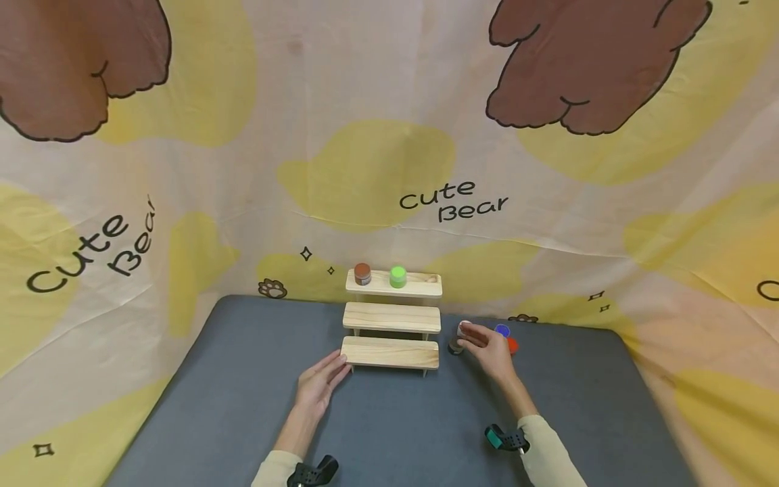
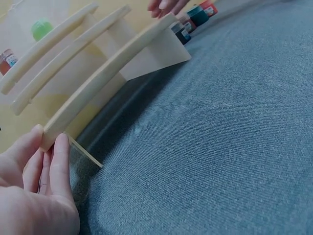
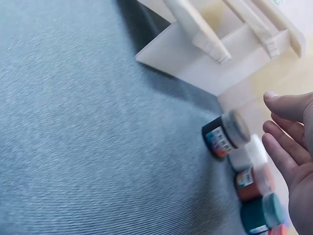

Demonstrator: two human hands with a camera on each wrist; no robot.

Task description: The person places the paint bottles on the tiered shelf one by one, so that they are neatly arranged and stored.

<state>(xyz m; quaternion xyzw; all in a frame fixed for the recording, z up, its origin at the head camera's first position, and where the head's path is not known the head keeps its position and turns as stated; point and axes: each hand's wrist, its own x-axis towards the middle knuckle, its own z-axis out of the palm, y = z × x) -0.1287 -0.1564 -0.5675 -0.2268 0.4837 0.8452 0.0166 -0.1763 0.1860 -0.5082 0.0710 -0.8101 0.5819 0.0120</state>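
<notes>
A three-step wooden display stand [image 1: 389, 353] stands on the table. With thumb above and fingers beneath, my left hand [image 1: 318, 387] pinches the left end of its lowest step. My right hand [image 1: 489, 350] hovers beside the small paint jars right of the stand, thumb and fingers apart with nothing between them. Nearest to its fingertips is a black jar [image 3: 220, 139] with a colourful label. Behind that one are a white jar [image 3: 247, 154], an orange-brown jar [image 3: 252, 183] and a teal jar [image 3: 259, 215]. On the top step sit a brown jar [image 1: 362, 274] and a green jar [image 1: 398, 276].
A blue lid [image 1: 502, 330] and a red lid [image 1: 512, 345] show beyond my right hand. Grey-blue cloth covers the table [image 1: 389, 433]. A printed fabric backdrop [image 1: 365, 176] rises right behind the stand and along the sides.
</notes>
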